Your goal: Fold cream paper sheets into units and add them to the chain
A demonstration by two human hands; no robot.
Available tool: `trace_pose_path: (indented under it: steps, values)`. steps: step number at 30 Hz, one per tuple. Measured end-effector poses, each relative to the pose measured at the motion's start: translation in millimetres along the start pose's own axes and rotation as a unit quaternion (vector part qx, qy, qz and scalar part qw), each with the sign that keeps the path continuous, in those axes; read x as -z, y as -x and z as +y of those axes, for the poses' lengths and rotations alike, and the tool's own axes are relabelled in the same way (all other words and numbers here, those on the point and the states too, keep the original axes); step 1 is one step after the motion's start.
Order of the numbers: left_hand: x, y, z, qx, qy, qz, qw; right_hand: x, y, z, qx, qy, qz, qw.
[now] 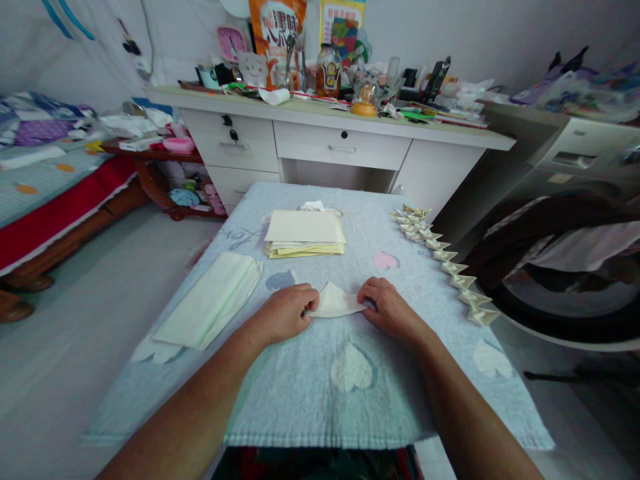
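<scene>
A small cream sheet of paper, folded to a peak at its far edge, lies between my hands over the cloth-covered table. My left hand pinches its left end, fingers closed. At the right end, my right hand grips it between thumb and curled fingers. Beyond them sits a stack of cream and yellow paper. A long pale green folded bundle rests to the left, slanting across the cloth. Along the right edge runs a row of folded paper pieces, pointed and boat-like.
A blue heart-patterned cloth covers the table. Behind it stands a white desk crowded with a jar, an orange snack bag and clutter. A front-loading washing machine is at right, a bed at left.
</scene>
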State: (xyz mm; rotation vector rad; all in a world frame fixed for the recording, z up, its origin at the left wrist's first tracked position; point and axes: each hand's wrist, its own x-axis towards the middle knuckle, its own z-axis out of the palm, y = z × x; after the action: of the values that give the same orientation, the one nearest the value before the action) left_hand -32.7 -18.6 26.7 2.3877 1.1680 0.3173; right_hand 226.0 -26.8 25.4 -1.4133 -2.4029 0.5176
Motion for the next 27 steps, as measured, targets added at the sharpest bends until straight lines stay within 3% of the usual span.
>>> trace_pose_path:
  steps: [27]
  values:
    - [8.4, 3.7, -9.5, 0.035, 0.002, -0.036, 0.999, 1.3, 0.7, -2.8, 0.031, 0.003, -0.004, 1.0]
